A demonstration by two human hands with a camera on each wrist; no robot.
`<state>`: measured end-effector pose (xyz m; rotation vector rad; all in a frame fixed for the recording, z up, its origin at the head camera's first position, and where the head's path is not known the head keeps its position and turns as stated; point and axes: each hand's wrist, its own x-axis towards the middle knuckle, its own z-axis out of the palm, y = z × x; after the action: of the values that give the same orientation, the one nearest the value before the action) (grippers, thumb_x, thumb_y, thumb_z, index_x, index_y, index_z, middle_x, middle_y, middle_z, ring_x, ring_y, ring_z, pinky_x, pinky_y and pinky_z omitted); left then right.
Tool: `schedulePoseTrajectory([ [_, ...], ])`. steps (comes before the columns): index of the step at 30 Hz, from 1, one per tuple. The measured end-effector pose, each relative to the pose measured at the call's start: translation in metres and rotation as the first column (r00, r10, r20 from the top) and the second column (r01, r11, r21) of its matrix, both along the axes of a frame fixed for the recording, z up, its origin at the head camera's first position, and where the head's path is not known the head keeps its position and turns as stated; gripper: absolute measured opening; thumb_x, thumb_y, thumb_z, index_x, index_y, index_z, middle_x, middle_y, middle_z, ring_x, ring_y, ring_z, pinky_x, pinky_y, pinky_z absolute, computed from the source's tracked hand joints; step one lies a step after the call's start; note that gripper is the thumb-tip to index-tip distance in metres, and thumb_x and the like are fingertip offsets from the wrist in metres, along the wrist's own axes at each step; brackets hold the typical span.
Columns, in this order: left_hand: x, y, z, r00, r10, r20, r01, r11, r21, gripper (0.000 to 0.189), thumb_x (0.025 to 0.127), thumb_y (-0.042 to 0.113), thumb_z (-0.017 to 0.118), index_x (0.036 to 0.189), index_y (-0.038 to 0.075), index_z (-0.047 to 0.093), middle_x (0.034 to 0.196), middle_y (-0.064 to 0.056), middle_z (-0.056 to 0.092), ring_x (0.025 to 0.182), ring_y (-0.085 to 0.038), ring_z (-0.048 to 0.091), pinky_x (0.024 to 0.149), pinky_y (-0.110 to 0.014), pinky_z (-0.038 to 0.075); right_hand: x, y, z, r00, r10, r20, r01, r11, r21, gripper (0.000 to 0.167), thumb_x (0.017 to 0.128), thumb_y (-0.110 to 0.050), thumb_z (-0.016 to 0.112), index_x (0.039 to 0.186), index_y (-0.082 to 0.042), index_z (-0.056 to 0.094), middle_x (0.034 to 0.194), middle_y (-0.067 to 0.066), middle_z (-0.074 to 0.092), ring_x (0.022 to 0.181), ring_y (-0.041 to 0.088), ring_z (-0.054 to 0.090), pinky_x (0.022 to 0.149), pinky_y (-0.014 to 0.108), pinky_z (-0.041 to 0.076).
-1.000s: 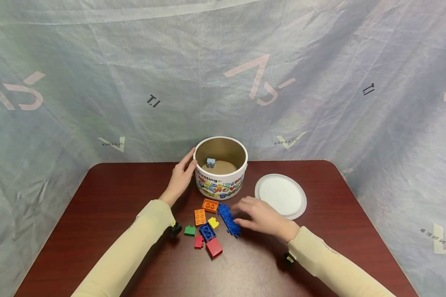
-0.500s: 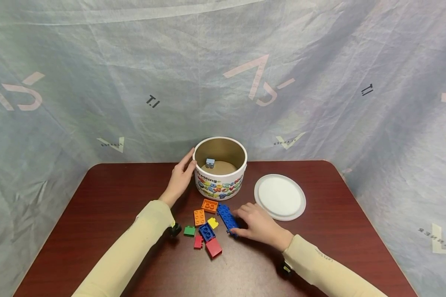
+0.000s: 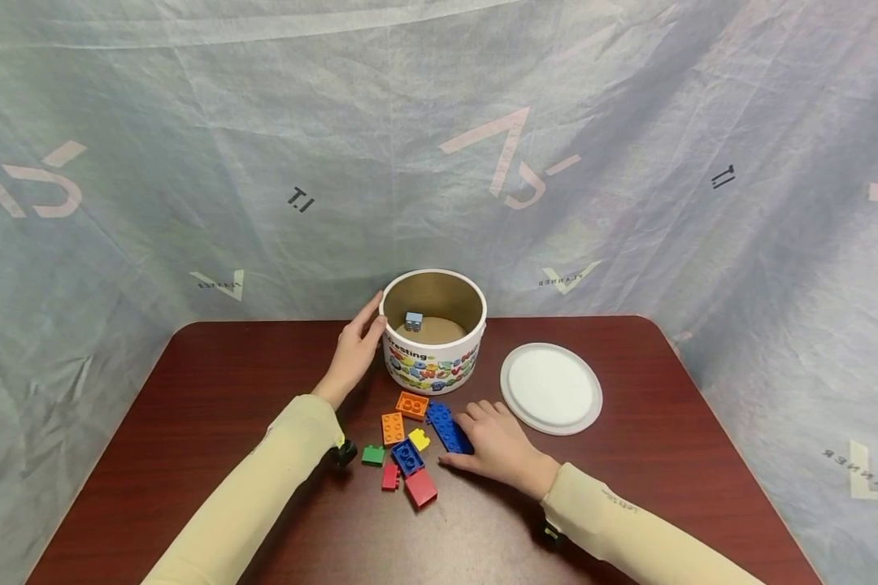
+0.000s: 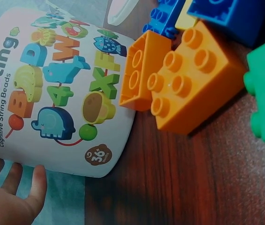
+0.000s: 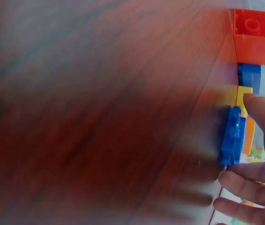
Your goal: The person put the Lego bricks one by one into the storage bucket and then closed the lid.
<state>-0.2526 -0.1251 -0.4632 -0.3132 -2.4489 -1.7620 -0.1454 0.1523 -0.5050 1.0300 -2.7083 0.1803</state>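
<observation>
Left hand [image 3: 353, 356]: at the left wall of the white tub [image 3: 432, 366], fingers extended against its side, thumb spread and near the rim; not wrapped round it. Right hand [image 3: 499, 443]: thumb and fingers well apart, straddling the long blue piece [image 3: 446, 426]; not clamped, can't tell if skin touches it. Blue piece is flat on the bench [image 3: 249, 382], just in front of the tub, right of the yellow block [image 3: 419, 439]. Pale blue block [image 3: 414, 320] sits inside the tub.

The long blue block [image 3: 448, 427] lies studs-up before the upright, open white tub [image 3: 432, 374].
</observation>
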Motion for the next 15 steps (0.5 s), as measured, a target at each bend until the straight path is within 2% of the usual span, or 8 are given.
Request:
schedulePoseTrajectory([
  [10, -0.0010, -0.0005, -0.0003, 1.000, -0.001, 0.003, 0.001, 1.000, 0.008, 0.054, 0.113, 0.034, 0.048, 0.164, 0.025, 0.035, 0.169, -0.001, 0.033, 0.155, -0.025, 0.030, 0.122, -0.052, 0.033, 0.0040, 0.0012, 0.0026, 1.000, -0.026, 0.007, 0.026, 0.999, 0.029, 0.058, 0.086, -0.057, 0.080, 0.115, -0.008, 0.075, 0.103, 0.005, 0.070, 0.097, 0.024, 0.061, 0.081, 0.041, 0.047],
  [15, -0.0015, -0.0003, -0.0010, 1.000, -0.003, 0.002, 0.003, 1.000, 0.015, 0.054, 0.112, 0.033, 0.049, 0.165, 0.024, 0.035, 0.169, -0.001, 0.033, 0.155, -0.025, 0.030, 0.121, -0.052, 0.034, 0.0057, 0.0074, 0.0033, 0.999, -0.044, -0.006, 0.044, 0.998, 0.033, 0.047, 0.085, -0.050, 0.081, 0.105, -0.009, 0.072, 0.098, 0.004, 0.067, 0.092, 0.022, 0.059, 0.078, 0.039, 0.047],
])
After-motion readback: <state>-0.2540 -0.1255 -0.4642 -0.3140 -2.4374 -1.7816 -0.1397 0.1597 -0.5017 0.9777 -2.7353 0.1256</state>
